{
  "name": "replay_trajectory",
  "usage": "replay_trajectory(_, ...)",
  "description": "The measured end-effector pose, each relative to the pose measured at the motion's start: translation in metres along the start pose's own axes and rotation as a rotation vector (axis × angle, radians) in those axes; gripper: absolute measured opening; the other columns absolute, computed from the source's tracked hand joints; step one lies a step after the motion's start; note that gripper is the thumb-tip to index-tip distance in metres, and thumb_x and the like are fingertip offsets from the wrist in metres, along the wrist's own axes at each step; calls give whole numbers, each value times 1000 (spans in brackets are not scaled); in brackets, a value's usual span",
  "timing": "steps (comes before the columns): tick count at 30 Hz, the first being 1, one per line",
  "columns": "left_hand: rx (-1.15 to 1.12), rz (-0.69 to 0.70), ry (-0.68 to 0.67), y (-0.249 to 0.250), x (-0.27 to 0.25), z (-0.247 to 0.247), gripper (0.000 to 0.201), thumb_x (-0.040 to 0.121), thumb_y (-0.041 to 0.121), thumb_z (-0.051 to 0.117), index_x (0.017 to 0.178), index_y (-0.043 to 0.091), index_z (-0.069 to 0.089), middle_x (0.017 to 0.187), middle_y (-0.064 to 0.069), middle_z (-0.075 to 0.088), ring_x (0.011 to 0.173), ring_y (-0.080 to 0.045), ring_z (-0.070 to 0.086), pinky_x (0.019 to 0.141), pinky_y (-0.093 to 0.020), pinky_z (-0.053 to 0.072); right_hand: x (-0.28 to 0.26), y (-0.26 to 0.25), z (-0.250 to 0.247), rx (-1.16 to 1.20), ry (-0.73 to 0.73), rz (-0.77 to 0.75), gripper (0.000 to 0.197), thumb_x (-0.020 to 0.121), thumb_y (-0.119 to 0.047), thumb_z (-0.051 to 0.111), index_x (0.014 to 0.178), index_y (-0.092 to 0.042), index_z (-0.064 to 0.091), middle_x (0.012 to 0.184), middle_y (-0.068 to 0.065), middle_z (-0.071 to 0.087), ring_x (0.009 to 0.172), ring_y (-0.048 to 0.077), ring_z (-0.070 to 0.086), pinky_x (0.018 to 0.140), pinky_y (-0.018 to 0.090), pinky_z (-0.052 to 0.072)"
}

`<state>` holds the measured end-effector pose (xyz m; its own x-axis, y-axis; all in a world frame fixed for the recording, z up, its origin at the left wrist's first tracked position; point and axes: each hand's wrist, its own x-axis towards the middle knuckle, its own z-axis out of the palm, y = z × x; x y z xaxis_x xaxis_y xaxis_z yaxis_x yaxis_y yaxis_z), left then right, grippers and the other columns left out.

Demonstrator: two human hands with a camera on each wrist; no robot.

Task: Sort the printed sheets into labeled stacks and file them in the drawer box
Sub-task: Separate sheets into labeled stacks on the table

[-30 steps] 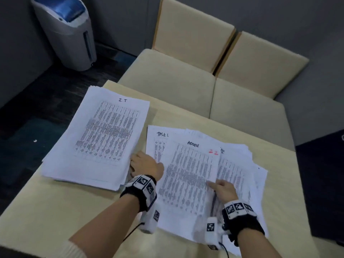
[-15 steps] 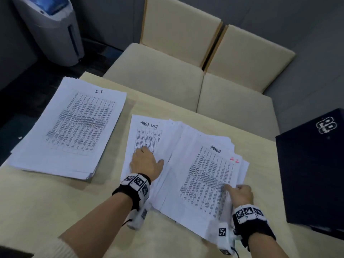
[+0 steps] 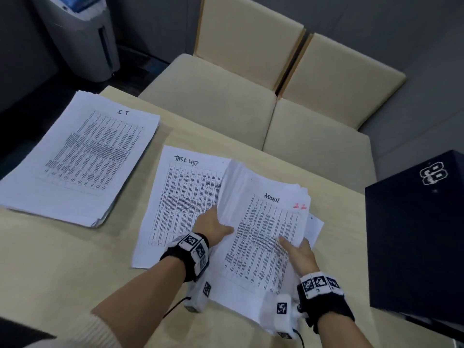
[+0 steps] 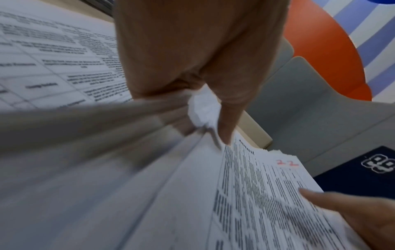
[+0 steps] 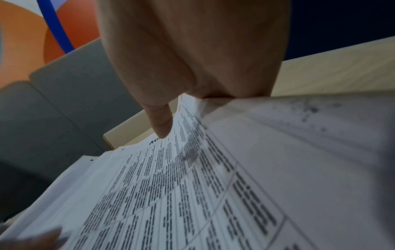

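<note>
The ADMIN stack [image 3: 261, 237] sits lower centre-right of the head view, partly lifted off the TASK LIST sheet [image 3: 180, 194]. The left hand [image 3: 213, 228] grips its left edge, thumb on top; the right hand [image 3: 298, 254] grips the right edge. This looks like the gathering step; next comes squaring the fanned sheets. The black box [image 3: 414, 237] is cut off at right, its drawer unseen. The IT stack [image 3: 80, 156] lies at upper left.
</note>
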<state>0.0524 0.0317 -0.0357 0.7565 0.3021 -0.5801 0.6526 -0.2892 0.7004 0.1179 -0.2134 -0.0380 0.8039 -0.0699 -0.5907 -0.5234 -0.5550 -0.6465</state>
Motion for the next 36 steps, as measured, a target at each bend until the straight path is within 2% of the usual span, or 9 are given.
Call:
replay_trajectory(5,138,181,66,21,-9,4,47,82,30,78,120,9,60,111,-4,69,95,-23,67,77,-30,58,0,-1,-9,-28,-17,-38,51,91,-31,67,136,-10,55,131,1,60,122,25,56,97,28,39)
replay_trajectory(9,1,212,-44,40,-16,7,33,81,14,78,110,8,62,104,-6,70,90,-23,68,82,-38,59,0,1,-7,-159,114,-31,105,55,-79,73,137,-17,53,141,13,49,130,33,46,110,44,38)
replay_trajectory(11,-242,166,-131,40,-17,-5,44,75,14,84,113,9,63,105,-4,71,93,-21,70,88,-42,58,-8,-7,-11,-186,273,-33,109,64,-70,76,148,-11,38,150,15,34,139,36,32,115,47,30)
replay_trajectory(13,-433,144,-221,36,-20,-23,62,67,20,90,121,9,61,109,-6,73,97,-24,71,91,-46,56,-21,-21,-18,63,282,-74,98,71,-60,78,146,-11,39,149,12,40,137,32,39,109,45,37)
replay_trajectory(17,-677,197,-320,42,-26,-54,48,71,5,84,115,7,66,102,-7,76,93,-24,74,78,-33,59,-51,-62,-33,708,-212,-65,46,87,-29,67,126,-7,60,117,18,70,105,34,69,73,42,60)
replay_trajectory(21,-541,309,-190,56,-27,-61,47,74,22,86,116,16,66,103,3,76,97,-14,73,90,-35,58,-66,-103,-27,450,-184,-361,28,87,-3,66,114,-7,67,114,17,71,101,29,71,88,45,58)
replay_trajectory(29,-826,638,171,92,-44,-108,60,70,20,88,120,9,56,117,-6,71,108,-22,69,90,-37,57,-112,-151,-26,654,-21,-713,28,79,-16,71,107,-16,71,109,2,75,109,24,68,97,42,52)
replay_trajectory(32,-717,598,59,82,-35,-97,68,76,16,83,133,10,45,125,-7,65,115,-20,65,93,-37,56,-108,-141,-4,610,-48,-715,36,78,-12,74,109,-29,72,113,-6,73,111,15,66,95,30,53)
replay_trajectory(36,-430,480,-108,53,-20,-84,53,85,16,76,129,9,46,115,-4,64,106,-21,64,87,-35,56,-85,-120,18,490,-42,-559,38,80,-10,77,112,-24,63,106,-16,73,102,1,67,91,26,53)
